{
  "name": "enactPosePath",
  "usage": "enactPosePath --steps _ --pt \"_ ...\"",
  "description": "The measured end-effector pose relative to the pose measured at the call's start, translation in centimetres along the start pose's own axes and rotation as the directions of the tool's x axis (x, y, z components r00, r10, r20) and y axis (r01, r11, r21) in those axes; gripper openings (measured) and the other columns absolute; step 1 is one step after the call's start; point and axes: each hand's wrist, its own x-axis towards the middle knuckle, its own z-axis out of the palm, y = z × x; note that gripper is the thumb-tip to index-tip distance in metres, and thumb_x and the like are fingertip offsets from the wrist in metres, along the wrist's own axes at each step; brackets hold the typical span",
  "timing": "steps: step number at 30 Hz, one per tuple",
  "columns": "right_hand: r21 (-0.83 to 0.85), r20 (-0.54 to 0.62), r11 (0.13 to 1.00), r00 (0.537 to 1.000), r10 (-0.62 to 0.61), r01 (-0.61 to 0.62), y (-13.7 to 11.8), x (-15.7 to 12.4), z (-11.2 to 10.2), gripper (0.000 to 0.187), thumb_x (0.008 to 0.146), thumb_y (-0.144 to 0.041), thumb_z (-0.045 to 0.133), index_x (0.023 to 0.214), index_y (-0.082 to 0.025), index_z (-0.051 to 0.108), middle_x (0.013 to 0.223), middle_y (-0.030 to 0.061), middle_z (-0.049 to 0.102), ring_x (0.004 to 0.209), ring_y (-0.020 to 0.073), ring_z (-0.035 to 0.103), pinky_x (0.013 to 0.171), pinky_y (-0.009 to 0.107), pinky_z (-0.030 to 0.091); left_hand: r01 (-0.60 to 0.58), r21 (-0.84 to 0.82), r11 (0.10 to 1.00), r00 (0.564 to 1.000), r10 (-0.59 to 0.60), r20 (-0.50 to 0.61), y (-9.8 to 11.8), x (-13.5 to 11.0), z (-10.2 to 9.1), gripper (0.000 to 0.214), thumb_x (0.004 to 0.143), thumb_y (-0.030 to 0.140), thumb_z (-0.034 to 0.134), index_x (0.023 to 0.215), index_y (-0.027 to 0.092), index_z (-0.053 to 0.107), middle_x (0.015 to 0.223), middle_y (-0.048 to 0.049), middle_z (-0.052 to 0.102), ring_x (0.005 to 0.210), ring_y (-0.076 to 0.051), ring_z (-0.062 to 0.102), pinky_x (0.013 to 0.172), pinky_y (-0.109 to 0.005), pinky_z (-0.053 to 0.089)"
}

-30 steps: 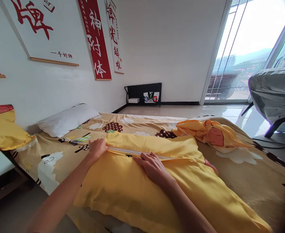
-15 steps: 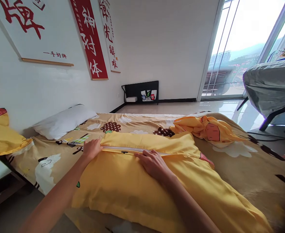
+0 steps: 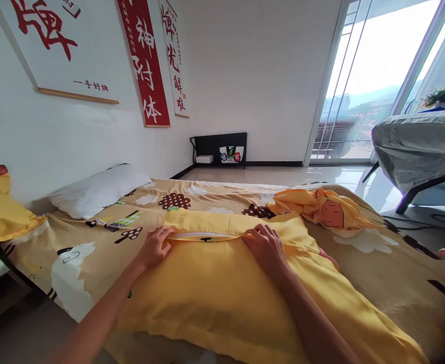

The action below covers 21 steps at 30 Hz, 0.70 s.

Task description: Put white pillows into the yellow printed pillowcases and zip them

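A yellow pillowcase lies across the bed in front of me. Near its far side runs a white zipper, its slit gaping slightly with a small dark mark showing inside. My left hand is closed on the cloth at the slit's left end, thumb toward the middle. At the other end, my right hand has its fingers curled over the edge of the fabric. Whether anything fills the pillowcase is hidden.
Crumpled orange-yellow cloth lies on the patterned bed sheet at the right. A white pillow rests by the wall. More yellow fabric sits at far left. A covered grey piece of furniture stands near the glass door.
My right hand has slid right along the zipper and now grips the slit's edge. My left hand has turned, with its thumb toward the middle. The slit gapes more between them.
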Motion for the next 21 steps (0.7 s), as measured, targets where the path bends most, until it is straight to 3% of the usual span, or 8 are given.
enactPosePath --steps 4,10,15,18,21 --pt "0.023 0.038 0.999 0.998 0.042 -0.043 -0.1 -0.5 0.7 0.024 0.094 -0.037 0.053 0.09 -0.021 0.07 0.091 0.0053 0.066 0.092 0.0213 0.058 0.082 0.033 0.037 -0.044 -0.183 0.982 0.999 0.045 -0.001 0.3 0.5 1.7 0.025 0.091 0.029 0.04 0.102 0.021 0.061 0.111 -0.0058 0.064 0.108 -0.023 0.056 0.094 -0.041 0.037" --pt "0.073 0.089 0.985 0.985 0.147 -0.154 0.9 -1.3 2.0 0.027 0.095 -0.033 0.045 0.091 -0.02 0.069 0.09 0.0047 0.067 0.089 0.0193 0.059 0.078 0.029 0.039 -0.018 -0.203 0.979 1.0 0.015 -0.015 0.1 1.5 2.9 0.029 0.095 0.037 0.04 0.086 0.023 0.063 0.1 -0.0033 0.064 0.101 -0.022 0.057 0.091 -0.038 0.038" --pt "0.027 0.062 0.981 0.98 0.191 -0.193 1.4 -2.1 2.3 0.027 0.093 -0.026 0.043 0.091 -0.02 0.069 0.088 0.0051 0.067 0.085 0.0192 0.059 0.076 0.029 0.039 0.107 -0.18 0.978 0.993 -0.112 -0.023 0.1 2.2 3.9 0.028 0.094 0.036 0.041 0.086 0.02 0.063 0.096 -0.0056 0.065 0.099 -0.022 0.058 0.084 -0.036 0.043" --pt "0.0 0.037 0.982 0.981 0.191 -0.191 1.6 -2.8 1.8 0.029 0.092 -0.027 0.041 0.091 -0.021 0.069 0.087 0.0054 0.066 0.086 0.0199 0.058 0.078 0.03 0.038 0.153 -0.142 0.978 0.986 -0.16 -0.043 0.5 2.4 3.6 0.025 0.093 0.032 0.044 0.085 0.02 0.063 0.093 -0.0062 0.065 0.098 -0.023 0.059 0.082 -0.037 0.045" --pt "-0.024 -0.005 0.981 0.981 0.194 -0.194 2.0 -3.3 1.1 0.029 0.091 -0.028 0.041 0.093 -0.021 0.069 0.09 0.0065 0.067 0.091 0.0217 0.058 0.085 0.035 0.036 0.169 -0.08 0.982 0.976 -0.178 -0.122 1.6 1.9 2.4 0.024 0.093 0.027 0.042 0.088 0.017 0.064 0.099 -0.0114 0.064 0.1 -0.028 0.057 0.087 -0.046 0.042"
